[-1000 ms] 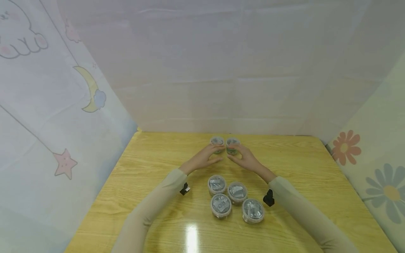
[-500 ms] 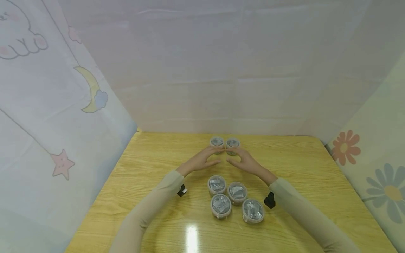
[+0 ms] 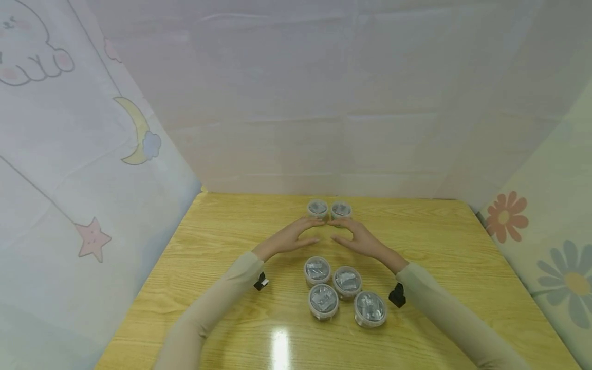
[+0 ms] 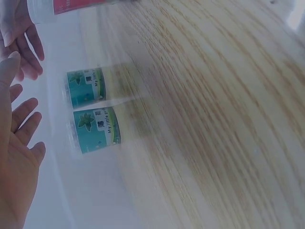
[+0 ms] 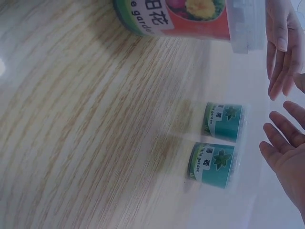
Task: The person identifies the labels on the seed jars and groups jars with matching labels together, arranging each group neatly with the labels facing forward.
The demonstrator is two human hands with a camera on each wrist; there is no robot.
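Observation:
Two small round plastic tubs, a left one [image 3: 317, 207] and a right one [image 3: 341, 209], stand upright side by side at the back of the table. The left wrist view shows their teal labels with a green leaf, on the near tub [image 4: 97, 129] and its neighbour [image 4: 86, 88]. My left hand [image 3: 293, 235] hovers just in front of the left tub, fingers extended and thumb apart. Mirroring it, my right hand [image 3: 363, 237] hovers before the right tub with its fingers straight. Neither hand holds anything, and the fingertips of both point toward each other.
Several more lidded tubs, including a rear one [image 3: 317, 271] and a right-hand one [image 3: 370, 309], stand grouped between my forearms. One has a red label [image 5: 200, 19] in the right wrist view. A wooden table [image 3: 222, 226] meets a pale cloth wall [image 3: 287, 128] behind.
Both hands have drawn back slightly toward me from the two rear tubs, their fingers straightening and leaving the lids in fuller view. The nearer tubs stay in place.

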